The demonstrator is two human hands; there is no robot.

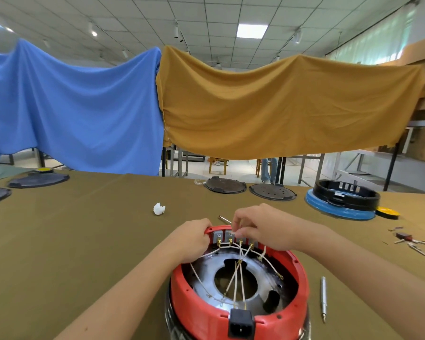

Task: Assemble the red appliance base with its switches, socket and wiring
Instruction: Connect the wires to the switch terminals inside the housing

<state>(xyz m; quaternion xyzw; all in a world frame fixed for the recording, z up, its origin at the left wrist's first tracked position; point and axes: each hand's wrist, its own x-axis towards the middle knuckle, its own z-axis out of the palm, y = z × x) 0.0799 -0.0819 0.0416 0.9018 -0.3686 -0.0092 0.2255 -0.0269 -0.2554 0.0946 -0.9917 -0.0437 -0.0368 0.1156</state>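
Red base (199, 312) sits open side up at the near edge of the table (84, 241), right in front of the person, and it's basically a bowl full of parts. Inside there's a silvery metal plate (206, 273) with a big hole in the middle, and white wires (236, 280) with brass ends criss-cross over that hole, running up to a row of switches (227, 235) set into the far wall. Black socket (241, 326) is clipped into the near wall, two pins showing.

Left hand (190, 241) has its fingers curled over the far-left rim, gripping the base just beside the switches. Right hand (260, 228) comes in from the other side, thumb and forefinger pinching something small and white at the switch row. Can't tell if it's a wire end or a terminal sleeve, too tiny.

Around it: a silver screwdriver (323, 299) lies on the table just right of the base, a white crumpled bit (159, 208) sits further out to the left, and a scatter of small connectors (412, 242) sits far right. Another base, blue (341, 209) with a black ring (347, 193) sitting on it, is at the back right, next to two dark round covers (249, 188).
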